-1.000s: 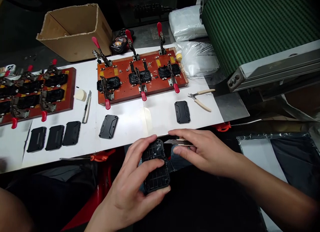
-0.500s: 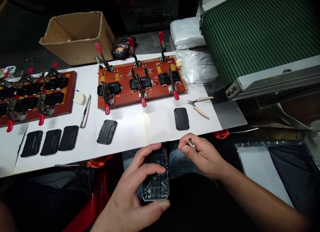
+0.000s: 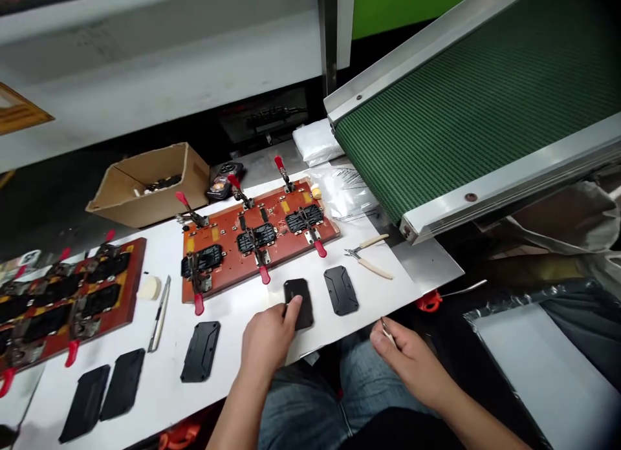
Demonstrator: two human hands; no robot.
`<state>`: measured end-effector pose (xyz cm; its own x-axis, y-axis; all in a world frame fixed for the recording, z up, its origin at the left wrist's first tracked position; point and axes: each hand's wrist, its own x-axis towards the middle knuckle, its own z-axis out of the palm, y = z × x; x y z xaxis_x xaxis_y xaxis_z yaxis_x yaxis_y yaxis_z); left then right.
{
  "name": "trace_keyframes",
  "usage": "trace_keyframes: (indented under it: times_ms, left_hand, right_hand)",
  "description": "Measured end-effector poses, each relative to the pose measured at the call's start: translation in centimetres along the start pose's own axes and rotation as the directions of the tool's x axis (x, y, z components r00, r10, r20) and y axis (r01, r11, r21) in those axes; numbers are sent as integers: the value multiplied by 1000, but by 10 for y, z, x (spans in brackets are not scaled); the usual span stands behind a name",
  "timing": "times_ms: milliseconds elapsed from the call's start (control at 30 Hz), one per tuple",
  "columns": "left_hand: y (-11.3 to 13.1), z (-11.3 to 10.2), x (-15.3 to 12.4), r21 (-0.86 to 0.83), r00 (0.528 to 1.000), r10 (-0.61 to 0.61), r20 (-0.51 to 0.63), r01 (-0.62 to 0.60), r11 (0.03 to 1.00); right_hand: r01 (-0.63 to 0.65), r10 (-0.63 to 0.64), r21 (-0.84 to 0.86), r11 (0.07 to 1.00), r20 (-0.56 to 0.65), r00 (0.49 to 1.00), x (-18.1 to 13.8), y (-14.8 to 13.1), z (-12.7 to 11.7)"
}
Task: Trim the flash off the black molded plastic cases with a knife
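My left hand [image 3: 269, 340] grips a black plastic cover [image 3: 305, 311] by its left side, thumb on top, over the front edge of the white-covered table. The other fingers are partly hidden. In my right hand [image 3: 412, 363], fingers closed, is a small tool [image 3: 387, 330] with a metal tip and a pale handle; its kind is not clear. Just right of the held cover lies another black cover [image 3: 341, 290], its grooved face up. A third cover [image 3: 200, 351] rests to the left of my left hand.
Behind the covers stands a red-brown fixture board [image 3: 233, 278] with red-handled toggle clamps; a second board [image 3: 138, 262] is at left. Cutting pliers [image 3: 371, 256], a utility knife [image 3: 159, 314], a cardboard box [image 3: 140, 207] and plastic bags [image 3: 347, 191] lie around. A green conveyor [image 3: 451, 107] slopes at right.
My left hand has carried the cover from above my lap forward onto the table area and turned it over, ribbed side no longer showing. My right hand still holds the tool. The view has shifted upward.
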<state>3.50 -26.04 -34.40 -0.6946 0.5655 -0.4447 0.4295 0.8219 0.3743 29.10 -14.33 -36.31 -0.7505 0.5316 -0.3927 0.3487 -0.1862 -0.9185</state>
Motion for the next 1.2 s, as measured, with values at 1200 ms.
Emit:
trace_keyframes:
  times_ms: [1200]
  left_hand:
    - [-35,2,-146,-650,910,407,-83,-359,670]
  right_hand:
    - [597,-407,-307,741,501,764,-38,-76,33]
